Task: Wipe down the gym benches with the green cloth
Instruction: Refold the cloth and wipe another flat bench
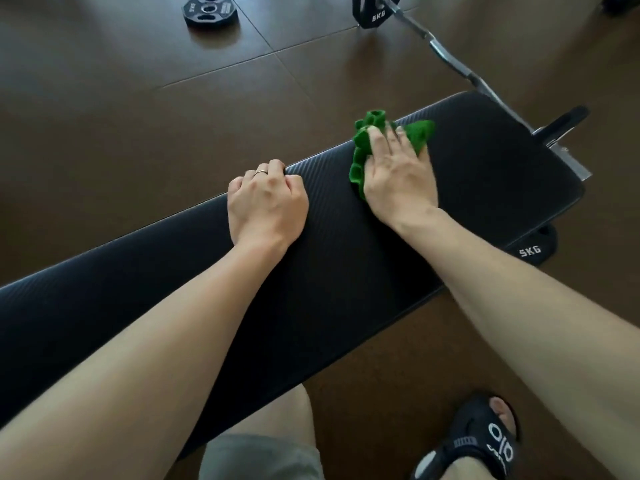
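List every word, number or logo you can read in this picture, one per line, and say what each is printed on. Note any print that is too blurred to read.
"5KG": on the black weight plate on the curl bar, top of the picture.
"5KG": on the black weight plate under the bench end.
White markings on the loose weight plate on the floor: too small and blurred to read.
White logo on the black sandal: stylised marks, not clearly readable.

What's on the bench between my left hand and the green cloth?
Nothing: in the head view only bare black bench padding separates the left hand from the green cloth.
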